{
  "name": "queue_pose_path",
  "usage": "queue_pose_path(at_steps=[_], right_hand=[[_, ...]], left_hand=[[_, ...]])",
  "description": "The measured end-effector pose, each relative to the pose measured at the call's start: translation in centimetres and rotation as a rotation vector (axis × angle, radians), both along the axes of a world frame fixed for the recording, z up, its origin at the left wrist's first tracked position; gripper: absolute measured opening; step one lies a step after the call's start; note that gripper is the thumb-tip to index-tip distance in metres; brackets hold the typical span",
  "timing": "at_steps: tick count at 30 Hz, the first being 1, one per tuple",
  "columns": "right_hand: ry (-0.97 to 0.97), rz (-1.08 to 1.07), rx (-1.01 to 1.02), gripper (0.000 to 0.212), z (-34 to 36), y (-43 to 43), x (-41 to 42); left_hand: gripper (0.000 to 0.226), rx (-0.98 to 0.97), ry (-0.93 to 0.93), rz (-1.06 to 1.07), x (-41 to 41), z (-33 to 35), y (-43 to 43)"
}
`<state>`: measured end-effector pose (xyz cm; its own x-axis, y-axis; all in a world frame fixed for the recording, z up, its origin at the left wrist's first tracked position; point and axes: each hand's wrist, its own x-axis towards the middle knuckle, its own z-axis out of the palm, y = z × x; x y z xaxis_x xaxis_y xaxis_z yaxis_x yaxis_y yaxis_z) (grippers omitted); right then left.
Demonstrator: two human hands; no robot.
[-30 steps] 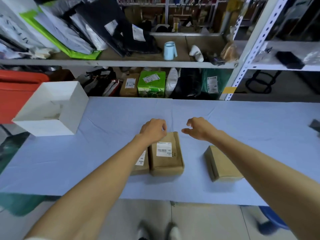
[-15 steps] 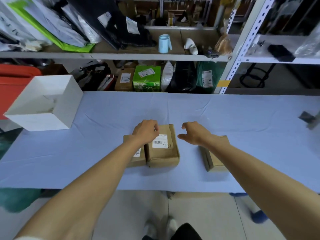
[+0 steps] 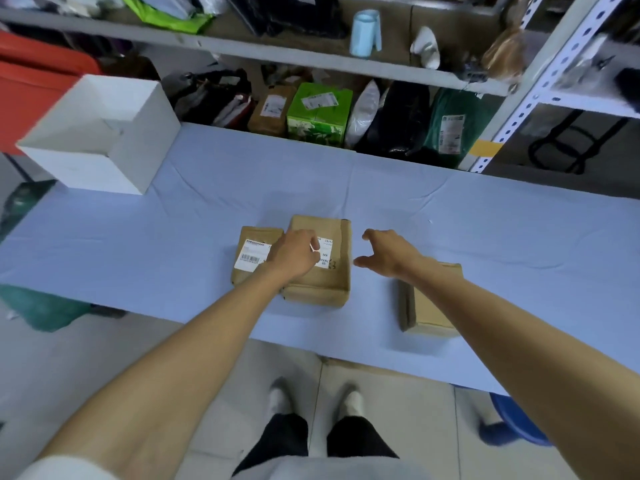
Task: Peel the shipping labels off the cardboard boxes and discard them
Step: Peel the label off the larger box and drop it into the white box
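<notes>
Head view: three cardboard boxes sit on the blue-covered table (image 3: 502, 237). The left hand (image 3: 294, 256) lies on the middle box (image 3: 322, 289), fingers curled down onto its shipping label (image 3: 325, 255); whether they have caught an edge cannot be told. The right hand (image 3: 391, 254) hovers just right of that box, fingers spread, holding nothing. The left box (image 3: 249, 278) touches the middle one and carries a barcode label (image 3: 252, 254). The right box (image 3: 426, 313) lies under the right forearm.
</notes>
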<state>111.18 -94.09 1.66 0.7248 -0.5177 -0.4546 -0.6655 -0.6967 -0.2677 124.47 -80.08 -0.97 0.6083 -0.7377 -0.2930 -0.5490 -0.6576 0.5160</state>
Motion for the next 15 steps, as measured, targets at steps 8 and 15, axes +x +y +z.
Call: queue_pose_path(at_steps=[8,15], right_hand=[[-0.064,-0.129,0.146,0.088,-4.0,2.0,0.7],[-0.218,-0.319,0.341,0.123,-7.6,3.8,2.1]], left_hand=[[0.026,-0.03,-0.045,0.006,-0.5,-1.7,1.6],[0.042,-0.067,-0.07,0.036,-1.5,-3.6,2.3]])
